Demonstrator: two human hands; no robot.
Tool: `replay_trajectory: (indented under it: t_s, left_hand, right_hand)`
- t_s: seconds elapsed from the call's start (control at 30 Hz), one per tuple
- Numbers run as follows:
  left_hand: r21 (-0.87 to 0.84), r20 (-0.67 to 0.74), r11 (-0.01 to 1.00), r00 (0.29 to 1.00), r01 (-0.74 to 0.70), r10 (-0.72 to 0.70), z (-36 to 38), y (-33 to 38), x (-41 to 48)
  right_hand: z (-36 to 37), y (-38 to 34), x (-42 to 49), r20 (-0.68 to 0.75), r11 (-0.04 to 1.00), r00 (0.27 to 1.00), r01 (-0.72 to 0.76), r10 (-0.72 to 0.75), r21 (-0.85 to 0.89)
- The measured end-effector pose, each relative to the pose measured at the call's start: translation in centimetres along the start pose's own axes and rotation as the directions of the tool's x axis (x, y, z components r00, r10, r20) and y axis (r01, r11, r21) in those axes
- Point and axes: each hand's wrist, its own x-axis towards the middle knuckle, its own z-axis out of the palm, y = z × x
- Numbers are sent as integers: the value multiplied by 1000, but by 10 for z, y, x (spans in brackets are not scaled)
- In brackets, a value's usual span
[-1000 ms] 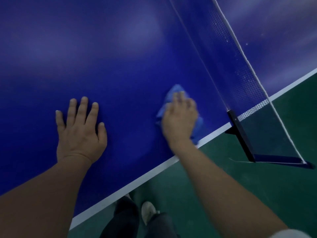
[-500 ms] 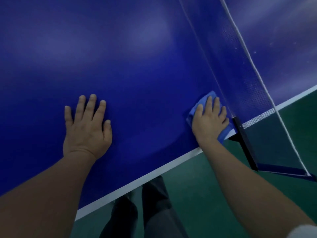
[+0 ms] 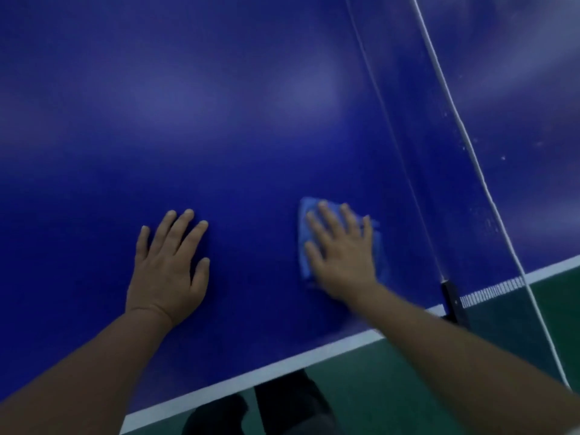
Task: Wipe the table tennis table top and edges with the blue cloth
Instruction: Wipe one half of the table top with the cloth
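Note:
The dark blue table tennis table (image 3: 251, 105) fills most of the view, its white edge line (image 3: 282, 362) running along the near side. A blue cloth (image 3: 303, 246) lies flat on the top, mostly hidden under my right hand (image 3: 340, 252), which presses it with spread, straight fingers. My left hand (image 3: 168, 268) rests flat on the bare table top, well to the left of the cloth, fingers straight.
The net (image 3: 439, 171) crosses the table to the right of the cloth, held by a black clamp post (image 3: 453, 301) at the table edge. Green floor (image 3: 408, 387) lies beyond the edge. Dark trouser legs (image 3: 282, 406) show below the table edge.
My right hand has slid the cloth away from the net post and the white edge, leftward and further onto the table top. My left hand has stayed flat in place.

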Motion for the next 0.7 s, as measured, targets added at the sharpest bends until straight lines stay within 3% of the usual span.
replay_trajectory:
  t_s: [0.1, 0.17, 0.2, 0.27, 0.33, 0.37, 0.5, 0.6, 0.7]
  left_hand:
    - [1, -21, 1000, 1000, -3, 3, 0, 2, 2]
    - [14, -59, 1000, 998, 0, 1, 0, 6, 6]
    - [13, -88, 1000, 996, 12, -11, -1, 9, 11]
    - [-8, -132, 999, 990, 48, -49, -3, 21, 29]
    - [-34, -140, 995, 985, 92, -95, -8, 36, 57]
    - [-47, -133, 991, 983, 123, -128, -10, 43, 75]
    - [-61, -138, 984, 975, 169, -176, -15, 67, 154]
    - [-37, -118, 991, 984, 127, -130, -13, 80, 202]
    - [-3, -57, 991, 989, 134, -134, -3, 85, 226]
  right_hand:
    - [-14, 36, 96, 23, 949, 951, -310, 309, 56]
    - [-16, 20, 143, 21, 886, 893, -450, 450, 111]
    - [-15, 2, 155, 15, 896, 902, -431, 432, 107]
    - [-8, -34, 154, 38, 983, 984, -176, 174, 49]
    - [-9, -33, 144, 125, 990, 982, 142, -143, 22]
    - [-12, -15, 149, 136, 979, 970, 201, -202, 22]
    - [-25, 66, 161, 71, 998, 997, -41, 44, -46]
    - [-21, 52, 162, 43, 992, 991, -128, 129, -10]
    - [-19, 30, 221, 2, 990, 991, -133, 133, 53]
